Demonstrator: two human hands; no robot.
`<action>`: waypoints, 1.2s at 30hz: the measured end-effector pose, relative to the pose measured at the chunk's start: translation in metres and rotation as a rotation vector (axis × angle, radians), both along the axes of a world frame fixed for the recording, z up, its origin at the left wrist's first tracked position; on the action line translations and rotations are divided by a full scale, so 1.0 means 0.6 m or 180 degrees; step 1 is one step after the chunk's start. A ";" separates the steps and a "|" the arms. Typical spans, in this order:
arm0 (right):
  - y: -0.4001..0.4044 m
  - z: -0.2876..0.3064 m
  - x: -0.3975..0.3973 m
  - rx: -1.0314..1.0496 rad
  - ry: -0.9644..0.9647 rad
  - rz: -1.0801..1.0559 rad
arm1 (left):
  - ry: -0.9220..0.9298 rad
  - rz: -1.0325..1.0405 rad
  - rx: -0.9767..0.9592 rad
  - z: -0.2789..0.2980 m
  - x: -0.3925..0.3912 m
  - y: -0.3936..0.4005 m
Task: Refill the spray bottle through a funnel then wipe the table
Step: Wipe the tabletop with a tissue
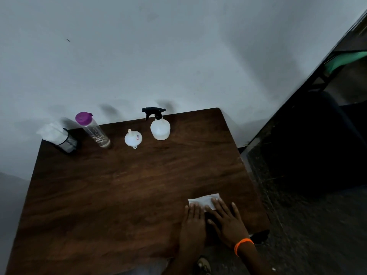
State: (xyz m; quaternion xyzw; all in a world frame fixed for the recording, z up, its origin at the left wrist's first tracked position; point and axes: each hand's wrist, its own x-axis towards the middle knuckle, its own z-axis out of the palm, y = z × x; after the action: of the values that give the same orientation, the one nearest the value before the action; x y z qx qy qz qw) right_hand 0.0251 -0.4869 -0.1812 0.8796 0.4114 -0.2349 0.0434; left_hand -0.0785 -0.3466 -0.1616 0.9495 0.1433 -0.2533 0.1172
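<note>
A white spray bottle with a black trigger head stands at the far edge of the brown wooden table. Left of it a white funnel lies on the table. A clear water bottle with a purple cap stands further left. Near the front right, a white tissue lies flat on the table. My left hand and my right hand both press flat on the tissue's near edge, fingers extended. An orange band circles my right wrist.
A black mesh holder with white tissues stands at the far left corner. A grey wall rises behind the table. Dark floor and a dark frame lie to the right of the table's right edge.
</note>
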 end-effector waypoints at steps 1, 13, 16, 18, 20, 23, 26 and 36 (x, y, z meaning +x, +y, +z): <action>0.003 -0.001 0.012 -0.0050 0.0049 -0.0043 | -0.0023 -0.0065 0.0002 0.000 0.015 0.004; 0.144 0.001 0.181 0.0321 0.0018 -0.0089 | -0.0052 0.0315 0.0085 -0.004 0.203 0.102; 0.189 0.007 0.215 0.0267 0.0055 0.0022 | -0.0199 0.0443 0.0038 -0.013 0.232 0.146; 0.221 0.009 0.238 0.0323 0.0076 0.0046 | -0.0273 0.0412 0.0089 -0.012 0.250 0.175; 0.252 0.009 0.259 0.0380 0.0073 0.0080 | -0.0342 0.0384 0.0115 -0.011 0.268 0.204; 0.291 0.005 0.289 0.0429 0.0100 0.0097 | -0.0393 0.0376 0.0117 -0.011 0.294 0.249; 0.325 0.002 0.318 0.0507 0.0050 0.0076 | -0.0518 0.0390 0.0115 -0.009 0.319 0.285; 0.367 0.000 0.414 0.0510 -0.0044 -0.0131 | -0.0826 0.0434 -0.0099 -0.002 0.414 0.332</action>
State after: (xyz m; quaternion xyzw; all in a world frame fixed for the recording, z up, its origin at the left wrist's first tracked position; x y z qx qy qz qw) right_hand 0.2733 -0.2665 -0.1814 0.8901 0.4104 -0.1960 -0.0291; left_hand 0.1697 -0.1473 -0.1629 0.9604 0.1872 -0.1221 0.1664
